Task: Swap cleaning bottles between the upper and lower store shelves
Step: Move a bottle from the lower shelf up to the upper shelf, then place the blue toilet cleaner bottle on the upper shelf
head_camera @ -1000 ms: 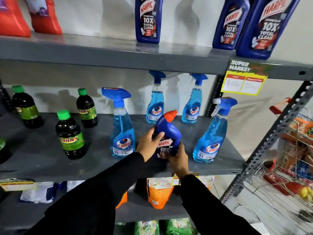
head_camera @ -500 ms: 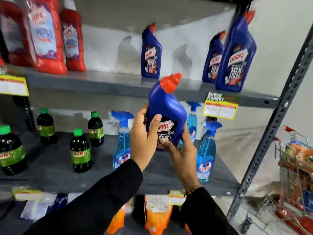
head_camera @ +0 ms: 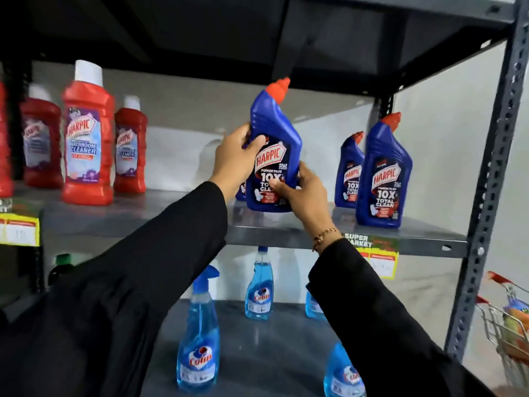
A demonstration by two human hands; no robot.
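A dark blue Harpic bottle (head_camera: pixel 273 144) with a red cap is held upright over the upper shelf (head_camera: pixel 171 224), its base at or just above the shelf surface. My left hand (head_camera: pixel 236 159) grips its left side and my right hand (head_camera: pixel 303 193) holds its lower right. Two more blue Harpic bottles (head_camera: pixel 383 173) stand on the same shelf to the right, and another is partly hidden behind my hands. Light blue Colin spray bottles (head_camera: pixel 199 339) stand on the lower shelf (head_camera: pixel 272 353).
Red Harpic bathroom cleaner bottles (head_camera: pixel 87 138) stand at the left of the upper shelf. A yellow price tag (head_camera: pixel 382 262) hangs from the shelf edge. A grey perforated upright post (head_camera: pixel 492 179) is at right, with a wire basket (head_camera: pixel 506 325) beyond it.
Both hands lifted the blue Harpic bottle from the lower shelf up to the upper shelf. The view tilted upward with it.
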